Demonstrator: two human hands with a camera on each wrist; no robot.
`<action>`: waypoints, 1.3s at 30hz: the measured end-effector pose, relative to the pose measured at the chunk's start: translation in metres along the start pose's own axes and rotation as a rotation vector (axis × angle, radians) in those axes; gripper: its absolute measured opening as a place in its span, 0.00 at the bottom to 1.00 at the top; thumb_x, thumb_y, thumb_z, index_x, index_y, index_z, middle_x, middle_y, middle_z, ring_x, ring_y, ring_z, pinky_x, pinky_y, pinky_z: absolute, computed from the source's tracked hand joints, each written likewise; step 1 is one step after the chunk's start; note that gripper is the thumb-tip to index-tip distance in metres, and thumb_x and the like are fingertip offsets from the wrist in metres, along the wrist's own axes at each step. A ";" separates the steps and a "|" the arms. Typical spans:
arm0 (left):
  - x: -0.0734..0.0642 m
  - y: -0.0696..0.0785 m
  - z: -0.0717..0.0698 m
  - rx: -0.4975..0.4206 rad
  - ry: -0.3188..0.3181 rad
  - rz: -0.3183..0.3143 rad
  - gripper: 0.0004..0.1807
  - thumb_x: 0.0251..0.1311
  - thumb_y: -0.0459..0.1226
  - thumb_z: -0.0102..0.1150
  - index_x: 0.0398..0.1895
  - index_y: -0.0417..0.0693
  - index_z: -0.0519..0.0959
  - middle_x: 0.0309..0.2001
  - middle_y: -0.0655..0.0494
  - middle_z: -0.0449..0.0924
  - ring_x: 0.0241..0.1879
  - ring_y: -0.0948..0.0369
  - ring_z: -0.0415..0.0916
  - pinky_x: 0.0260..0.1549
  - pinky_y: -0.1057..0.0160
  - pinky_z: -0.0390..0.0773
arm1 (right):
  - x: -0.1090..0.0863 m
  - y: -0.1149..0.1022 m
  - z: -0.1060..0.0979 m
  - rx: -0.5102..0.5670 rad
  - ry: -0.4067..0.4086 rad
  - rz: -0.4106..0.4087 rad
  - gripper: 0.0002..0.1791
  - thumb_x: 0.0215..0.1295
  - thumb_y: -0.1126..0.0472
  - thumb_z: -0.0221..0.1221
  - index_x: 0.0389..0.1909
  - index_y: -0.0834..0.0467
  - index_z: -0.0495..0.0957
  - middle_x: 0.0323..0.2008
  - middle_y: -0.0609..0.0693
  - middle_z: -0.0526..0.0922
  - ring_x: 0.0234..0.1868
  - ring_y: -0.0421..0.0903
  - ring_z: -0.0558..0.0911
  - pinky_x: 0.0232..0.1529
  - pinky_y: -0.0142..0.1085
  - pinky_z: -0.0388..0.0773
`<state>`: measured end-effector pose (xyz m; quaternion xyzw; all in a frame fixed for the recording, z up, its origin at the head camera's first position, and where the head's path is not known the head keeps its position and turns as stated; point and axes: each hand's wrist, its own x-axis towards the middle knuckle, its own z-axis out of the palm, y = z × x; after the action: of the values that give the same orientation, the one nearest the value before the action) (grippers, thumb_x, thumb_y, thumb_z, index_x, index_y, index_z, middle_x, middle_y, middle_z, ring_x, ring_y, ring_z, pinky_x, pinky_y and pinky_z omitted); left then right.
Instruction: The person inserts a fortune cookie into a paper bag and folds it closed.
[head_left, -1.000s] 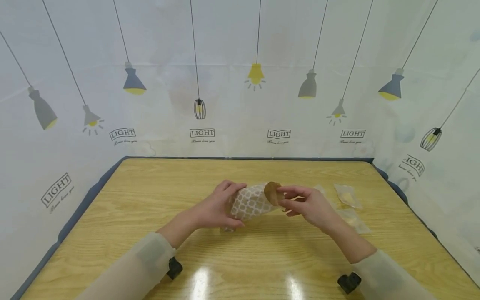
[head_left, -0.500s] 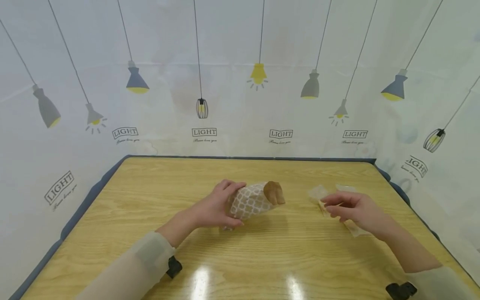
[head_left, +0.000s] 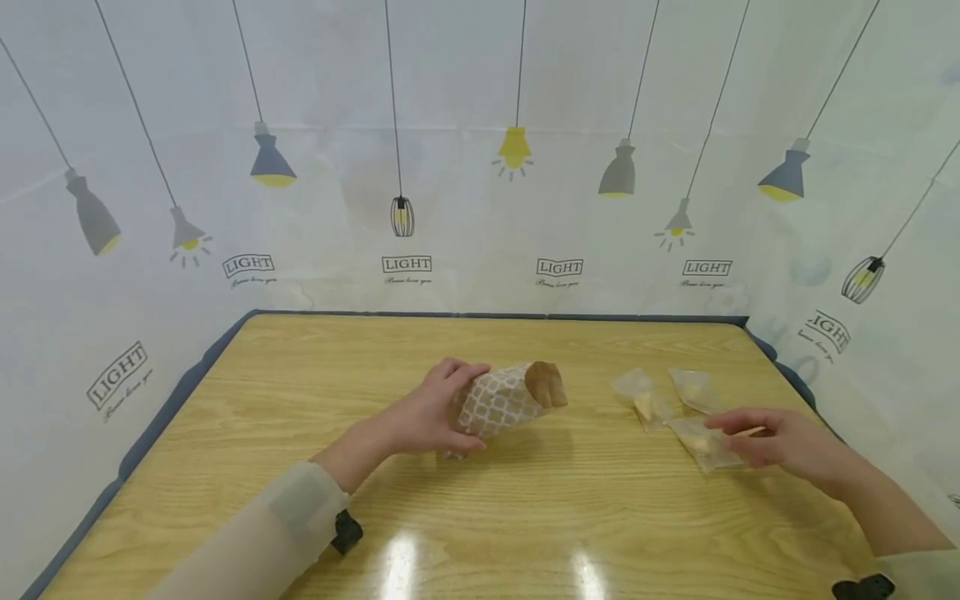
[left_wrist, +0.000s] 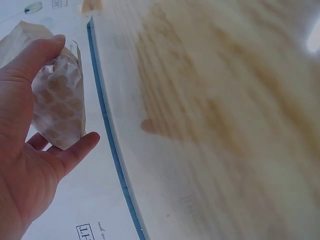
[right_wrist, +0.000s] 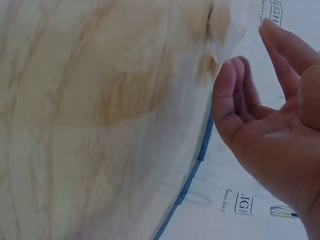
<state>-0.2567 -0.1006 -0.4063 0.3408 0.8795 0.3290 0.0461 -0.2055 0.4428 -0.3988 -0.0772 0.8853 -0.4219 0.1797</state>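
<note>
A brown paper bag with a white lattice pattern (head_left: 498,402) lies tilted over the table, its open mouth facing right. My left hand (head_left: 435,412) grips the bag's closed end between thumb and fingers. The left wrist view shows the same patterned paper bag (left_wrist: 59,100) inside that hand's grasp. My right hand (head_left: 783,446) is at the near small clear packet (head_left: 701,442), fingertips overlapping its right edge. In the right wrist view thumb and bent fingers stand apart with nothing between them. Pale yellowish contents show inside the packet.
Two more clear packets lie close by, a left packet (head_left: 643,402) and a far packet (head_left: 693,389). The wooden table (head_left: 450,517) ends at a dark blue edge against a wall sheet printed with lamps (head_left: 480,183).
My right hand has left the bag's mouth, passing over the left packet and moving rightward to the near packet. My left hand keeps holding the bag in place.
</note>
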 end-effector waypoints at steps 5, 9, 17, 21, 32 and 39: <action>-0.001 -0.001 0.001 0.001 -0.005 -0.004 0.59 0.54 0.44 0.87 0.86 0.53 0.61 0.70 0.45 0.66 0.68 0.50 0.67 0.71 0.40 0.77 | 0.003 0.010 0.000 0.008 -0.037 0.037 0.29 0.85 0.52 0.58 0.79 0.60 0.73 0.76 0.73 0.69 0.62 0.47 0.83 0.50 0.45 0.89; -0.001 -0.001 0.002 -0.006 -0.005 -0.005 0.58 0.54 0.44 0.87 0.86 0.52 0.61 0.71 0.44 0.66 0.68 0.49 0.67 0.71 0.39 0.77 | 0.005 0.014 0.004 -0.009 -0.029 0.055 0.31 0.83 0.50 0.61 0.80 0.59 0.72 0.76 0.72 0.70 0.67 0.56 0.80 0.51 0.44 0.88; -0.001 0.000 0.002 -0.020 -0.007 -0.018 0.58 0.55 0.44 0.86 0.86 0.53 0.61 0.72 0.45 0.65 0.69 0.49 0.66 0.72 0.39 0.76 | 0.006 0.014 0.006 0.046 -0.074 0.057 0.33 0.83 0.52 0.61 0.82 0.61 0.69 0.79 0.74 0.67 0.62 0.42 0.83 0.47 0.42 0.86; -0.002 -0.001 0.002 -0.024 -0.007 -0.022 0.58 0.55 0.44 0.86 0.86 0.52 0.61 0.71 0.45 0.65 0.69 0.49 0.67 0.72 0.39 0.76 | 0.007 0.014 0.006 0.058 -0.079 0.046 0.33 0.83 0.54 0.61 0.81 0.62 0.68 0.73 0.69 0.76 0.57 0.45 0.85 0.45 0.42 0.86; -0.002 -0.003 0.001 -0.023 -0.011 -0.042 0.60 0.54 0.44 0.87 0.87 0.50 0.59 0.72 0.44 0.64 0.70 0.48 0.66 0.73 0.39 0.75 | 0.003 -0.004 0.018 0.002 -0.016 -0.041 0.30 0.83 0.51 0.61 0.80 0.55 0.72 0.62 0.56 0.82 0.49 0.43 0.82 0.42 0.41 0.85; -0.002 -0.005 0.000 -0.011 -0.006 -0.051 0.60 0.55 0.44 0.87 0.87 0.49 0.59 0.73 0.43 0.64 0.71 0.48 0.66 0.73 0.39 0.74 | 0.006 -0.037 0.035 0.035 0.049 -0.100 0.28 0.86 0.50 0.57 0.81 0.52 0.72 0.59 0.48 0.85 0.47 0.53 0.82 0.45 0.40 0.84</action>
<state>-0.2580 -0.1043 -0.4096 0.3187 0.8860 0.3316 0.0588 -0.1984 0.3928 -0.3922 -0.1079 0.8770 -0.4474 0.1382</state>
